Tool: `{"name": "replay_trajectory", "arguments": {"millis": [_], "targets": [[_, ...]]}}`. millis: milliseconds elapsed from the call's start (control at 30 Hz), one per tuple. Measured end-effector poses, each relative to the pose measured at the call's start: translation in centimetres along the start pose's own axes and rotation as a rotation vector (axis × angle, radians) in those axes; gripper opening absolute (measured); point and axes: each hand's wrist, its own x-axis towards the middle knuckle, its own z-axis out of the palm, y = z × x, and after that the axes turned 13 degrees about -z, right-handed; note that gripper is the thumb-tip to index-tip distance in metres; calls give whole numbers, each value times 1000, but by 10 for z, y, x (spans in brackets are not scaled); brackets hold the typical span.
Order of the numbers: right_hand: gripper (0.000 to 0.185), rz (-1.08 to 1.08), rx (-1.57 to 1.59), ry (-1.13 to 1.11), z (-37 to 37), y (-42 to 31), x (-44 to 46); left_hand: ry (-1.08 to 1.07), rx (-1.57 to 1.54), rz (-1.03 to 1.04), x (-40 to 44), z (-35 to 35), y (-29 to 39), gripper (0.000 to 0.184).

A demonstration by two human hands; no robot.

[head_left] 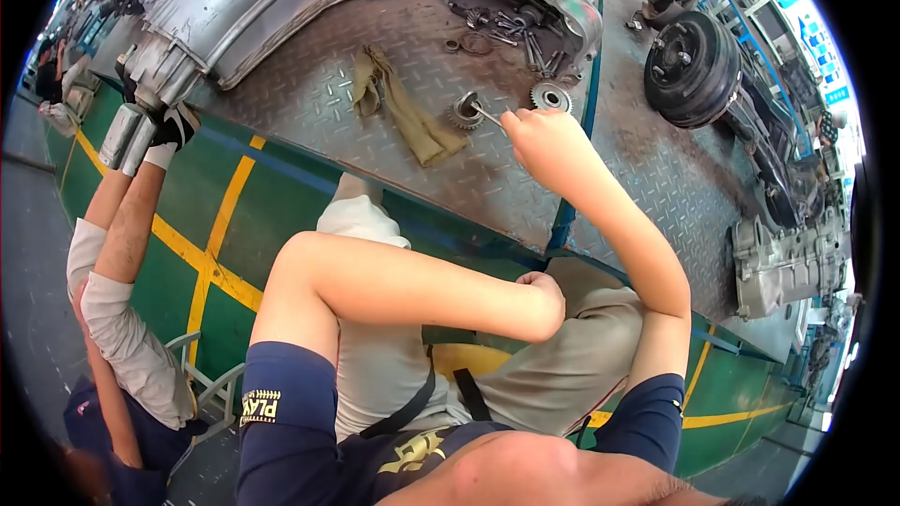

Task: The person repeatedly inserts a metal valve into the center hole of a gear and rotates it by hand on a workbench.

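My right hand (544, 136) is closed around a thin metal rod (488, 116), reaching over the steel bench. The far end of the rod meets a small toothed gear (463, 113) that has a round metal piece at its top. Just beyond my knuckles another gear (550, 97) lies flat. A crumpled olive cloth (403, 112) is spread left of the first gear. My left hand (544, 305) rests curled in a fist over my thigh, below the bench edge; the inside of its fingers is hidden.
An open metal housing (562, 14) holds several bolts and small gears. A large casting (253, 9) stands at the upper left. A black drum (689, 70) and a ribbed housing (789, 262) are on the right. At the left, another person's hands (155, 131) touch a metal cylinder (120, 136).
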Motion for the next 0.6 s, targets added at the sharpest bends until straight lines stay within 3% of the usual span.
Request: {"name": "replay_trajectory", "arguments": {"millis": [200, 433, 600], "targets": [[20, -50, -98, 95, -16, -13, 3, -79, -27, 1, 0, 4, -10, 40], [18, -191, 12, 273, -8, -14, 6, -89, -42, -35, 5, 29, -21, 33], [18, -210, 84, 317, -1, -18, 29, -221, -91, -23, 13, 45, -15, 32]]}}
